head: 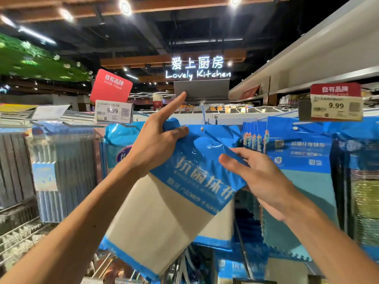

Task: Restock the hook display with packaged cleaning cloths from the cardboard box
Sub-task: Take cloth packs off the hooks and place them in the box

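Observation:
A packaged cleaning cloth, blue header over a beige cloth, hangs tilted at the centre of the hook display. My left hand pinches the package's upper left corner, thumb on the front, index finger pointing up. My right hand holds its right edge, fingers curled around the blue header. The package's top lies just under a metal hook with a grey label holder above it. Whether the hook passes through the hole I cannot tell. The cardboard box is out of sight.
Blue packs of teal cloths hang to the right under a 9.99 price tag. Grey sponge packs hang at left, near another 9.99 tag. More packs hang below. Wire racks lie lower left.

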A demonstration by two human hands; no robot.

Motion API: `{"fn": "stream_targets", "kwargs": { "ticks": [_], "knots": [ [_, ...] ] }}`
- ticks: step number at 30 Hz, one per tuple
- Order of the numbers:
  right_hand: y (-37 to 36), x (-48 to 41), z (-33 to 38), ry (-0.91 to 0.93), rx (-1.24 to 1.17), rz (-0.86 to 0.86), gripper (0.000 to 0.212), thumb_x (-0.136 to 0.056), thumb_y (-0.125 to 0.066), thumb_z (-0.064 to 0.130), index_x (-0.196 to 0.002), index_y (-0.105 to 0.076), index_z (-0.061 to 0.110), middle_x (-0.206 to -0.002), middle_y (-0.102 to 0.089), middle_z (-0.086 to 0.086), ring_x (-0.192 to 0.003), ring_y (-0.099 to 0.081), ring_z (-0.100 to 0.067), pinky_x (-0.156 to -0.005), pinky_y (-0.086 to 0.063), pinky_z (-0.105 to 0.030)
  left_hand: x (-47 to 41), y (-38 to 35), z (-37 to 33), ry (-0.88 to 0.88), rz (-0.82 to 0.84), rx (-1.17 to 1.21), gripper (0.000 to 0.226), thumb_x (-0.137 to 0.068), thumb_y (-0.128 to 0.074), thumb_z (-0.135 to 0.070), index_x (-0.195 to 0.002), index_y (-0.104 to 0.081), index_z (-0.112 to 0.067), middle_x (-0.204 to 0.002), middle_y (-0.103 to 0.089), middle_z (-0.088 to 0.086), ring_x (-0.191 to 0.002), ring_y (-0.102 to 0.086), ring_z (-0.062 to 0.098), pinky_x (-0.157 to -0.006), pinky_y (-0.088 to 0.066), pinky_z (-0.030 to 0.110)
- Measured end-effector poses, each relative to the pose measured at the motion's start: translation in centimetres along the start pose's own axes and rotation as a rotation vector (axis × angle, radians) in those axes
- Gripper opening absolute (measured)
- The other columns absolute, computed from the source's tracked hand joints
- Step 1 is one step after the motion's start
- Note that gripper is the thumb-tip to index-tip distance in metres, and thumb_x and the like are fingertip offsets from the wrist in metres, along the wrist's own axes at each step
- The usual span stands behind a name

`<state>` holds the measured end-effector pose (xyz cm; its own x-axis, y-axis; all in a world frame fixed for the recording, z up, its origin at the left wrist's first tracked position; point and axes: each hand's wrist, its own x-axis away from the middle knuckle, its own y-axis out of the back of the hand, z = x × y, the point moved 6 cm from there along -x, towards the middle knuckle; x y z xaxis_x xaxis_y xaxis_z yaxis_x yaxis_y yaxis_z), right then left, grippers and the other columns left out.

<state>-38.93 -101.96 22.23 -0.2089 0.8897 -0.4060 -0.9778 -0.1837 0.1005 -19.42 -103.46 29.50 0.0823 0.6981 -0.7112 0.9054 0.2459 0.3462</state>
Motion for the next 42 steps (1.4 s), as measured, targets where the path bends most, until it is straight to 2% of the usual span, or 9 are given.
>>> {"fn": "stream_targets", "kwargs": {
  "ticks": [4,11,14,18,22,25,30,34,42],
  "knots": [
    [0.7,-1.7,1.0,0.084,-0.024,-0.171,0.016,-0.085,-0.073,0.017,-0.092,-0.073,0.003,-0.092,-0.076,-0.007,-0.083,-0.071,-0.014,-0.074,-0.056,-0.024,-0.1,-0.4,0.1,-0.03,-0.07,0.069,0.058,-0.095,-0.065,-0.019,-0.141,-0.047,-0.049,-0.13,-0.061,-0.019,-0.095,-0.068,-0.001,-0.077,-0.057,0.019],
    [1.6,-5.0,2.4,0.136,0.181,-0.322,0.01,-0.085,-0.076,0.018,-0.084,-0.073,0.009,-0.081,-0.074,-0.012,-0.065,-0.064,-0.017,-0.059,-0.049,-0.027,-1.0,0.1,0.8,-0.129,-0.197,-0.171,0.065,-0.088,-0.074,-0.027,-0.142,-0.045,-0.048,-0.127,-0.055,-0.028,-0.099,-0.064,0.0,-0.075,-0.057,0.017],
    [1.4,-6.1,2.6,0.14,0.271,-0.333,0.013,-0.085,-0.076,0.021,-0.084,-0.073,0.009,-0.08,-0.073,-0.014,-0.063,-0.063,-0.024,-0.059,-0.049,-0.037,-0.8,-0.3,1.1,-0.239,-0.259,-0.262,0.067,-0.09,-0.072,-0.024,-0.146,-0.041,-0.046,-0.117,-0.05,-0.036,-0.095,-0.068,0.012,-0.081,-0.059,0.036],
    [1.4,-7.3,3.1,0.158,0.429,-0.333,0.019,-0.084,-0.076,0.028,-0.075,-0.069,0.013,-0.055,-0.056,0.004,-0.042,-0.042,-0.007,-0.046,-0.034,-0.025,-1.3,-0.3,2.4,-0.308,-0.307,-0.376,0.07,-0.095,-0.065,-0.023,-0.15,-0.029,-0.048,-0.131,-0.06,-0.014,-0.101,-0.068,0.016,-0.083,-0.058,0.044],
    [1.5,-8.0,2.2,0.14,0.497,-0.345,0.019,-0.085,-0.076,0.034,-0.092,-0.073,0.017,-0.076,-0.068,0.005,-0.057,-0.053,-0.008,-0.048,-0.037,-0.02,-1.0,-1.7,3.3,-0.318,-0.3,-0.476,0.082,-0.097,-0.061,-0.024,-0.149,-0.005,-0.055,-0.095,-0.071,0.007,-0.083,-0.067,0.024,-0.073,-0.057,0.047],
    [2.0,-6.5,0.9,0.211,0.531,-0.529,0.039,-0.082,-0.077,0.04,-0.111,-0.056,0.024,-0.093,-0.062,0.01,-0.074,-0.058,-0.005,-0.051,-0.038,-0.006,0.4,-2.2,4.4,-0.305,-0.387,-0.386,0.089,-0.092,-0.066,-0.022,-0.155,-0.006,-0.039,-0.115,-0.059,0.007,-0.095,-0.058,0.02,-0.082,-0.053,0.041],
    [-0.5,-0.9,-4.7,0.451,0.605,-0.69,0.091,-0.073,-0.085,0.035,-0.145,-0.037,0.007,-0.133,-0.054,-0.015,-0.118,-0.047,-0.022,-0.092,-0.039,-0.026,5.8,-4.7,8.6,-0.277,-0.479,-0.35,0.063,-0.086,-0.072,-0.031,-0.143,-0.047,-0.024,-0.136,-0.042,0.015,-0.123,-0.047,0.022,-0.102,-0.042,0.032],
    [-0.1,-3.0,-6.3,0.372,0.608,-0.671,0.087,-0.082,-0.079,0.027,-0.152,-0.031,0.011,-0.136,-0.054,-0.019,-0.122,-0.049,-0.03,-0.091,-0.035,-0.03,4.8,-6.5,10.2,-0.2,-0.402,-0.361,0.05,-0.085,-0.075,-0.026,-0.133,-0.061,-0.018,-0.125,-0.054,0.014,-0.115,-0.052,0.022,-0.096,-0.041,0.025],
    [1.4,-10.8,-9.9,0.13,0.726,-0.652,0.09,-0.09,-0.07,0.03,-0.157,-0.011,0.029,-0.131,-0.056,-0.015,-0.115,-0.058,-0.035,-0.083,-0.045,-0.041,-1.3,-9.5,14.3,0.155,-0.185,-0.317,0.054,-0.093,-0.066,-0.024,-0.144,-0.049,-0.018,-0.147,-0.042,0.014,-0.13,-0.046,0.029,-0.104,-0.033,0.029]
  ]
}}
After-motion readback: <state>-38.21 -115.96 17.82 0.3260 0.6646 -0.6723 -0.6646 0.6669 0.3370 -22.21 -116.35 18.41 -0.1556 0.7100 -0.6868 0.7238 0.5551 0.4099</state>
